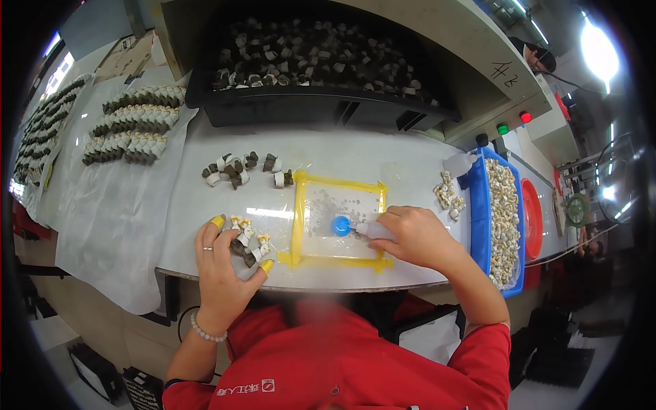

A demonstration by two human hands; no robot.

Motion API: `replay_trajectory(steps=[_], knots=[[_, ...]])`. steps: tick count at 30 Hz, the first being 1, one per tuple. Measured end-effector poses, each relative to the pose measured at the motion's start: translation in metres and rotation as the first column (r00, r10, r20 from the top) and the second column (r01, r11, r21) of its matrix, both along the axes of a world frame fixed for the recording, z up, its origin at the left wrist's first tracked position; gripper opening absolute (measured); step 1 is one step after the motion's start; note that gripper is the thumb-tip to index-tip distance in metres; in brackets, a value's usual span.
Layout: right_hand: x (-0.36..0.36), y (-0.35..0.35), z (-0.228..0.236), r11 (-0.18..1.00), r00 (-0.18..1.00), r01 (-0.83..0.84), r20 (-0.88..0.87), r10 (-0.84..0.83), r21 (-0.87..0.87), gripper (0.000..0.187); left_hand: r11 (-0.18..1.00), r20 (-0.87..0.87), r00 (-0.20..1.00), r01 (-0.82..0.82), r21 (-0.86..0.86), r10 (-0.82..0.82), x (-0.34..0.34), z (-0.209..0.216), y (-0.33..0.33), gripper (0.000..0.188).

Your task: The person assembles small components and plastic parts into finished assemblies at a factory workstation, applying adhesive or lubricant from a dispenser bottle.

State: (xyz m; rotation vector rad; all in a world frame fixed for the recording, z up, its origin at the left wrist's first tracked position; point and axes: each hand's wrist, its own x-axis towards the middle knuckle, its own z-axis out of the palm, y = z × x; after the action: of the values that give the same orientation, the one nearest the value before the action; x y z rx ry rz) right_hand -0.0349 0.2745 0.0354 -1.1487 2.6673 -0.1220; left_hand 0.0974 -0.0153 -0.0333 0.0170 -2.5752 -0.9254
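Note:
My right hand [422, 236] grips a whitish translucent squeeze bottle [376, 231], tipped on its side. Its thin nozzle points left at a small round blue dish [341, 226], close to its rim. The dish stands on a spot-marked sheet [321, 242] framed with yellow tape. Left of it, my left hand [229, 270] rests with thumb and forefinger apart, both in yellow finger covers. Between and just beyond these fingertips sits a small cluster of white-and-dark parts [249, 239] with yellowish tops. Whether the fingers touch them is unclear.
Loose dark-and-white pieces [236, 171] lie farther back. A black bin [287, 106] of similar pieces stands behind. Finished-looking rows [137, 119] sit on sheeting at left. At right are a blue tray [480, 219] of whitish parts, another bottle [459, 162] and a red basin [531, 219].

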Motion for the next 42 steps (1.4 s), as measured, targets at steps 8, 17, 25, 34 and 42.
replay_trajectory(steps=[8,17,25,34,42], knots=[[-0.003,-0.016,0.020,0.994,0.999,-0.037,0.017,0.035,0.106,0.030,1.000,0.023,1.000,0.007,-0.013,-0.007,0.000,0.000,-0.001,0.067],[-0.004,-0.014,0.013,0.996,0.999,-0.005,0.047,0.001,0.094,0.030,1.000,0.011,1.000,0.006,0.002,-0.006,0.001,0.000,-0.004,0.068],[-0.001,0.009,0.013,0.907,0.918,0.340,0.296,-0.263,-0.249,0.030,0.980,0.039,0.999,-0.019,0.198,0.011,0.005,0.013,-0.023,0.055],[-0.071,0.022,-0.052,0.350,0.810,0.584,0.503,-0.302,-0.732,0.027,0.982,0.070,0.998,-0.011,0.186,-0.002,-0.009,0.025,-0.021,0.035],[-0.089,0.016,-0.058,0.310,0.751,0.636,0.474,-0.460,-0.707,0.030,0.981,0.143,0.988,0.027,0.194,-0.056,-0.014,0.034,-0.021,0.031]])
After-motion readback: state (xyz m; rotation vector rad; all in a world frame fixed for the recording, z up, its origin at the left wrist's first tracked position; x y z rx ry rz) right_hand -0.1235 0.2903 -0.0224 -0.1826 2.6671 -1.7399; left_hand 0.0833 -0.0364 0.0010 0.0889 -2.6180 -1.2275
